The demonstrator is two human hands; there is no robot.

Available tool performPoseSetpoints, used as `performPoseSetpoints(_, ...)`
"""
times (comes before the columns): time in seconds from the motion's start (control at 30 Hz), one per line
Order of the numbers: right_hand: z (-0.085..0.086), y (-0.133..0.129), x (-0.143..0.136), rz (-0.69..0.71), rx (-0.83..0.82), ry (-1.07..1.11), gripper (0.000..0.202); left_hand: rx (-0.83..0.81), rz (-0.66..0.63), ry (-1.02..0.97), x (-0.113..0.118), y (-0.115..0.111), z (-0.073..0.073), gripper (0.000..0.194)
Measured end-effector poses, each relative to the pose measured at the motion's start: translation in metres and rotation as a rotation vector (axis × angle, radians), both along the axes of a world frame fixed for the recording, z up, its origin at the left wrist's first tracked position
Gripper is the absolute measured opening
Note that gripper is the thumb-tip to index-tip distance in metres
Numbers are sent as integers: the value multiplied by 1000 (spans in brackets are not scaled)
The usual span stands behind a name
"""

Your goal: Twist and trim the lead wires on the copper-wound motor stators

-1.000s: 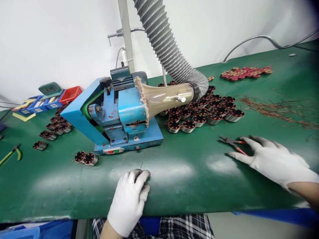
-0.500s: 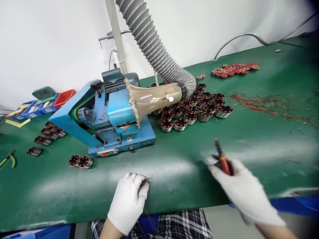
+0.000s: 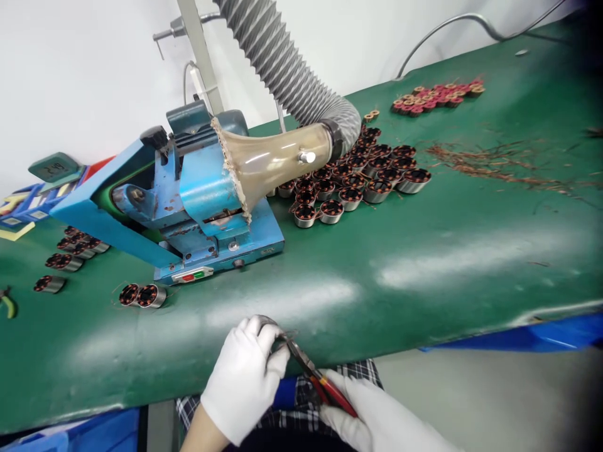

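Note:
My left hand (image 3: 242, 380), in a white glove, is closed around a small part that its fingers mostly hide; thin wires stick out beside the fingertips. My gloved right hand (image 3: 362, 408) grips red-handled pliers (image 3: 330, 390) by the handles. The plier tips reach up to the wires at my left fingertips. Both hands are over the front edge of the green table (image 3: 301, 301). Two wound metal rings (image 3: 151, 295) sit side by side to the left, beyond my left hand.
A blue machine (image 3: 211, 194) with a grey hose (image 3: 282, 63) stands behind. Several wound rings (image 3: 377, 189) are grouped right of it, with loose copper wire (image 3: 490, 166) and red rings (image 3: 438, 98) farther right. Green-handled pliers (image 3: 8, 304) lie far left.
My right hand has moved left with the red-handled pliers, whose tips are now at my left fingertips. My left hand still holds its part. The view has shifted slightly.

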State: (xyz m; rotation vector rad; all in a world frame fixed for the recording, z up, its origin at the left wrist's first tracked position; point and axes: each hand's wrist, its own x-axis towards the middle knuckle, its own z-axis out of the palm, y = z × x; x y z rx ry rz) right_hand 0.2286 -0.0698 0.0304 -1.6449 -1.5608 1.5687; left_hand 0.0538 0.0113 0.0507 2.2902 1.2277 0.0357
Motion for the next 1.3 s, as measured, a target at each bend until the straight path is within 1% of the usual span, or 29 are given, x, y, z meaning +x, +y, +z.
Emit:
performPoseSetpoints(0.07, 0, 0, -2, 18, 13, -1, 33, 0, -16, 23, 0, 0, 1, 14)
performPoseSetpoints(0.2, 5, -2, -5, -30, 11, -70, 32, -4, -33, 43, 1, 1, 2, 12)
performPoseSetpoints(0.33, 7, -1, -5, -15, 14, -71, 32, 6, -42, 65, 2, 2, 2, 14)
performPoseSetpoints(0.57, 0, 1, -6, -13, 1, -110, 35, 34, -71, 112, 2, 3, 3, 13)
performPoseSetpoints(0.73, -5, -1, -6, -34, -10, -155, 35, 24, -63, 119, 3, 2, 2, 13)
performPoseSetpoints(0.93, 0, 5, -3, -7, -44, -147, 32, 1, -66, 125, 2, 2, 1, 14)
performPoseSetpoints(1.07, 1, 7, -3, -13, -56, -162, 32, 5, -72, 140, 3, 3, 1, 14)
performPoseSetpoints(1.23, 5, 13, 0, 58, -77, -111, 31, 1, -83, 167, 4, 3, 4, 15)
performPoseSetpoints(1.3, 6, 15, 1, 61, -86, -102, 29, 1, -89, 174, 3, 3, 4, 16)
